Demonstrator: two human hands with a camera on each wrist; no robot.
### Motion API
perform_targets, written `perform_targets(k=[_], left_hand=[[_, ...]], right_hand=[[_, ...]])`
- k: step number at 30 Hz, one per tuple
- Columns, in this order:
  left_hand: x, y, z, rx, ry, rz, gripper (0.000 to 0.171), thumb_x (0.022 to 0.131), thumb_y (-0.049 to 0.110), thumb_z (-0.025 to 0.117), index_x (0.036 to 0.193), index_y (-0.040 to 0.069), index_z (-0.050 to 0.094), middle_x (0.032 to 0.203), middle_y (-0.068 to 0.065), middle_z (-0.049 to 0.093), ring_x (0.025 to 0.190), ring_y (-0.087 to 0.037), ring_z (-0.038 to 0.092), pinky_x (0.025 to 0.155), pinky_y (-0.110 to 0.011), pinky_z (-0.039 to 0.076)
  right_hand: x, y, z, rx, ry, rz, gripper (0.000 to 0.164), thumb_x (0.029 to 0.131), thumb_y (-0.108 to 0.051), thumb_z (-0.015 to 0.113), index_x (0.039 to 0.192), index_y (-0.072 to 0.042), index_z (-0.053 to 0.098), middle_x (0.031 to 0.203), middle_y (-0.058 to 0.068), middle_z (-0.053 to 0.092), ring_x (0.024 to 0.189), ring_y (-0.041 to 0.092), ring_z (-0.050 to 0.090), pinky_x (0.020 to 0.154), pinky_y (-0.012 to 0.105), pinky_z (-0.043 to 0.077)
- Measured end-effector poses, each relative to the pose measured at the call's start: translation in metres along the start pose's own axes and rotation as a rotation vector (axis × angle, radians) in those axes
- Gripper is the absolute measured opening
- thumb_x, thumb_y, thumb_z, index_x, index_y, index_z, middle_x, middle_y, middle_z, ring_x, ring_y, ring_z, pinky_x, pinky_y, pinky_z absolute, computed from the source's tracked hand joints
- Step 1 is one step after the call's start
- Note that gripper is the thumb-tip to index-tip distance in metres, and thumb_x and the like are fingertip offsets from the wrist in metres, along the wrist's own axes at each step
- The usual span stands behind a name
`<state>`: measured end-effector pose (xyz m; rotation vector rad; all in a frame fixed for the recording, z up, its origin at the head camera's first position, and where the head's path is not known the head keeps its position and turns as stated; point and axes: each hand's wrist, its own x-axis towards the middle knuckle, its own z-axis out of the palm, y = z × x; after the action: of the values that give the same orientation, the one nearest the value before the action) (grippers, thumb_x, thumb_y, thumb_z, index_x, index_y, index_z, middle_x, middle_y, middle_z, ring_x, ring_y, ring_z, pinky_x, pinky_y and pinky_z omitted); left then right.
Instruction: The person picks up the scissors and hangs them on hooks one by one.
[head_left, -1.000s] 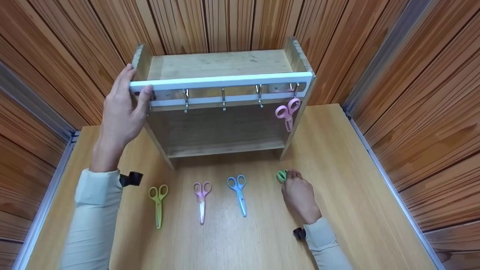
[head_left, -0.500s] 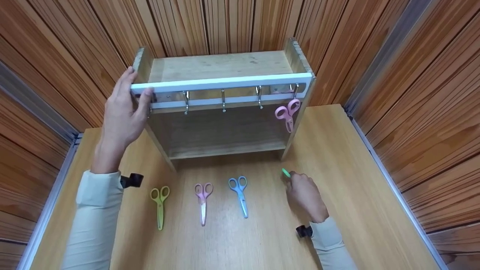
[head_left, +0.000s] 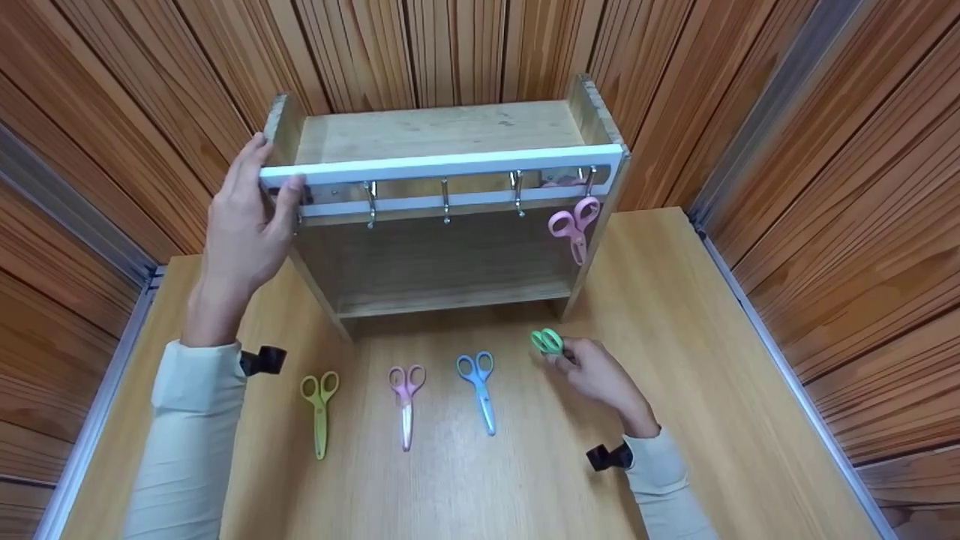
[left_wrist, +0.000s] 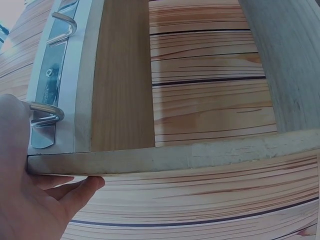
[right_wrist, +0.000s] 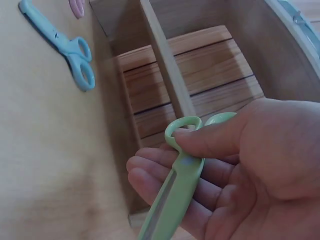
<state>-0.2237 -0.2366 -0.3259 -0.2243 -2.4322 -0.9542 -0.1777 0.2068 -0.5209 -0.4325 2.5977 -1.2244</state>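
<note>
My right hand holds green scissors above the table, with their handle loops turned toward the shelf. In the right wrist view the thumb presses by a loop of these scissors while the fingers lie under them. My left hand grips the left front corner of the wooden shelf, thumb at the front, fingers along the outer side panel. A white hook rail runs across the shelf's front. Pink scissors hang from its rightmost hook.
On the table lie yellow-green scissors, pink scissors and blue scissors in a row, handles toward the shelf. Metal hooks jut from the rail. Wood-patterned walls stand behind and beside the table.
The right hand has lifted the green scissors from the table and turned them so that the loops stick out to the left. The left hand keeps its place on the shelf corner.
</note>
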Motion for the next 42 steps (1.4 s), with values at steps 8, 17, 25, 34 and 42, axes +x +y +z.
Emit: perform_targets(k=[8,17,25,34,42], left_hand=[[0.0,0.004,0.002,0.0,-0.012,0.014,0.062,0.11,0.039,0.052,0.16,0.004,0.039,0.173,-0.014,0.031,0.156,-0.039,0.038,0.129,-0.058,0.03],[0.0,0.004,0.001,0.007,-0.001,0.02,0.065,0.11,0.043,0.05,0.16,0.004,0.04,0.173,-0.014,0.032,0.156,-0.039,0.038,0.129,-0.057,0.03],[0.003,0.004,0.002,0.008,0.018,0.044,0.062,0.11,0.037,0.054,0.158,0.001,0.042,0.171,-0.017,0.035,0.154,-0.04,0.041,0.128,-0.058,0.032],[-0.002,0.004,0.0,0.025,0.001,0.019,0.065,0.11,0.043,0.051,0.161,0.004,0.039,0.173,-0.015,0.032,0.155,-0.04,0.039,0.128,-0.059,0.032],[-0.002,0.002,-0.001,0.027,-0.003,0.021,0.064,0.11,0.042,0.05,0.16,0.004,0.039,0.173,-0.015,0.031,0.156,-0.04,0.037,0.129,-0.058,0.03]], right_hand=[[0.002,-0.028,-0.007,0.067,-0.029,-0.002,0.021,0.106,-0.011,0.06,0.119,-0.002,0.073,0.096,0.011,0.069,0.069,0.014,0.053,0.055,0.021,0.043],[0.014,-0.063,-0.02,0.189,-0.023,-0.107,0.028,0.107,-0.016,0.062,0.131,-0.007,0.072,0.121,0.011,0.078,0.106,0.024,0.075,0.094,0.035,0.063],[0.019,-0.085,-0.032,0.307,-0.032,-0.173,0.034,0.106,-0.014,0.061,0.138,-0.002,0.066,0.13,0.017,0.075,0.122,0.03,0.073,0.106,0.038,0.057],[0.022,-0.108,-0.04,0.417,-0.046,-0.217,0.035,0.107,-0.015,0.061,0.139,-0.002,0.065,0.133,0.022,0.073,0.121,0.021,0.074,0.102,0.028,0.059],[0.029,-0.123,-0.042,0.473,-0.035,-0.25,0.032,0.106,-0.012,0.062,0.135,0.0,0.067,0.129,0.022,0.075,0.121,0.044,0.071,0.1,0.036,0.06]])
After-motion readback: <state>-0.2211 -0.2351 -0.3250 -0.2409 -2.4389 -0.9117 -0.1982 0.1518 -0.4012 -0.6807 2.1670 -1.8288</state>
